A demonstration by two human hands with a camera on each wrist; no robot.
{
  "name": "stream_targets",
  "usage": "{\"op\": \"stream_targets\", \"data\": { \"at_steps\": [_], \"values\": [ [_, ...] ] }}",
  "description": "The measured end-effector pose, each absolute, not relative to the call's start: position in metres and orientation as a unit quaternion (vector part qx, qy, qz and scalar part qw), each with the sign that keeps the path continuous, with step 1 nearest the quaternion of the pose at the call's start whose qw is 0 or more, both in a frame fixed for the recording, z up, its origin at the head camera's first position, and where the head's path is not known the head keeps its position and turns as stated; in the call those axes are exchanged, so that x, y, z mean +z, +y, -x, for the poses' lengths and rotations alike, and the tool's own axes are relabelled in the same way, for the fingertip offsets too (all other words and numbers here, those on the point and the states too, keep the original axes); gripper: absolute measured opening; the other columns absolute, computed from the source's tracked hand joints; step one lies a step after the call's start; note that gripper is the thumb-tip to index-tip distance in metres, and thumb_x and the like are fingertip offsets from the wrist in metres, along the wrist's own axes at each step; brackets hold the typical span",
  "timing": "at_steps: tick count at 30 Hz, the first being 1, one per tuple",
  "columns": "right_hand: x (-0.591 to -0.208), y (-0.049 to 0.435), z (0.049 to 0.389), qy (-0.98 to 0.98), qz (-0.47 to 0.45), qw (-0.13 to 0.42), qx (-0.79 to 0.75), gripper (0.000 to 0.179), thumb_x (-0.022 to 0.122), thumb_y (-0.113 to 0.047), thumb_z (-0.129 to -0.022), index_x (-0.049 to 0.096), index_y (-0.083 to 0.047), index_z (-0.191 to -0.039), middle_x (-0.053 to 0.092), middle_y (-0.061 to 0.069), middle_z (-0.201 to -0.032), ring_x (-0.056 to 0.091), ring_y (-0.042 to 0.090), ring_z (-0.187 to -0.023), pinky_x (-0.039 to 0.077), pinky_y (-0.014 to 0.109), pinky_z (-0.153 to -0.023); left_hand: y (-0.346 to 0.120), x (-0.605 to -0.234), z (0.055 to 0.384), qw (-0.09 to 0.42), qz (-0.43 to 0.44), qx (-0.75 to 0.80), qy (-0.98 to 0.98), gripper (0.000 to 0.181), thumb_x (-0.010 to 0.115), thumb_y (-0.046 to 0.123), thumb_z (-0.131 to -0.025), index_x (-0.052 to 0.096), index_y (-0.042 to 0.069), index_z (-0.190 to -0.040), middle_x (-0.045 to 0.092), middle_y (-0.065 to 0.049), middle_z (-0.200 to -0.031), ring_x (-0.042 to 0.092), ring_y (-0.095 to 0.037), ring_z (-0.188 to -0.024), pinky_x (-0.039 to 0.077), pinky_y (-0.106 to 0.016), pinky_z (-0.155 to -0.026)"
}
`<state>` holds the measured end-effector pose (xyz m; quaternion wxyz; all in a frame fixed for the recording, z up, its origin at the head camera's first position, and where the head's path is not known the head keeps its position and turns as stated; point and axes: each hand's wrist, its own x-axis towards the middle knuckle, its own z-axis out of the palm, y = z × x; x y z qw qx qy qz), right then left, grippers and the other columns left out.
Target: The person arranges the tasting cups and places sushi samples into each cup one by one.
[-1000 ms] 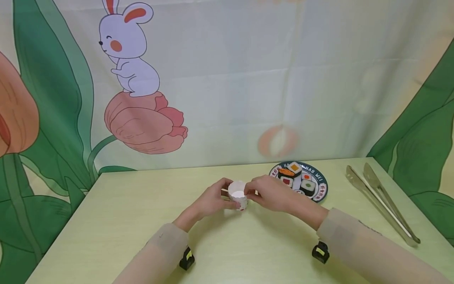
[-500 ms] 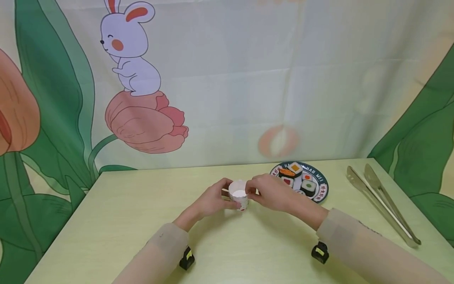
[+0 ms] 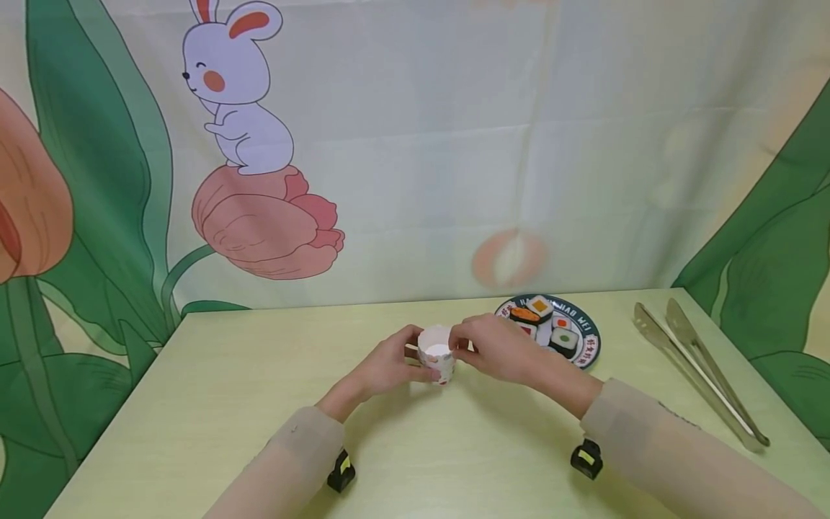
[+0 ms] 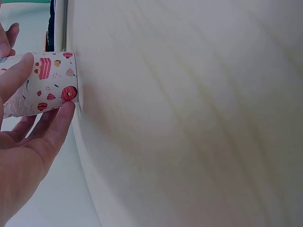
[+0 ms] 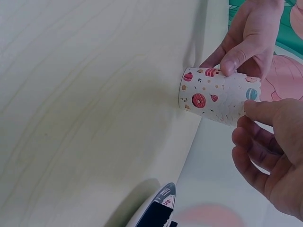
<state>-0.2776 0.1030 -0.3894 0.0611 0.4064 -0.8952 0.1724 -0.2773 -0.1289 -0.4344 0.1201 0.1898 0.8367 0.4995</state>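
Observation:
A white paper baking cup [image 3: 437, 360] with a scalloped rim stands upright on the table between my hands. Red doughnuts and cakes are printed on it; layered wavy edges show near the rim in the right wrist view. My left hand [image 3: 389, 364] grips its left side, thumb in front and fingers around the back. With thumb and index finger, my right hand [image 3: 496, 349] pinches the rim on the right side. In the right wrist view the other fingers of the right hand [image 5: 279, 151] curl loosely below the cup [image 5: 218, 97].
Right of the cup, a round plate [image 3: 588, 349] with sushi-like pieces [image 3: 538, 306] lies partly behind my right hand. Metal tongs [image 3: 703, 382] rest at the table's right side. A printed curtain [image 3: 415, 144] hangs along the back edge of the table [image 3: 227, 404].
My right hand has risen slightly, and the cup's rim stands a little higher, while its base stays put. My left hand keeps its place.

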Motion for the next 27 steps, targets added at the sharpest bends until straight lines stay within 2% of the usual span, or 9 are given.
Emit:
{"op": "stream_targets", "data": {
  "at_steps": [18,27],
  "values": [
    [-0.374,0.111,0.276,-0.885,-0.410,0.063,0.211,0.004,0.076,-0.012,-0.095,0.075,-0.011,-0.098,0.067,-0.007,-0.084,0.055,0.006,-0.067,0.050,0.022,-0.062,-0.130,-0.433,0.277,0.128,-0.194,0.500,0.834,0.057,0.086,0.012,-0.085,0.053,0.003,-0.131,0.060,-0.009,-0.124,0.062,-0.030,-0.114,0.052,-0.043,-0.098],
    [-0.370,0.111,0.277,-0.889,-0.399,0.073,0.211,0.004,0.076,-0.015,-0.096,0.075,-0.012,-0.099,0.066,-0.010,-0.085,0.056,0.005,-0.071,0.050,0.023,-0.064,-0.131,-0.433,0.277,0.133,-0.195,0.505,0.830,0.058,0.086,0.010,-0.085,0.053,0.003,-0.133,0.060,-0.009,-0.125,0.062,-0.030,-0.114,0.052,-0.043,-0.099]
  ]
}}
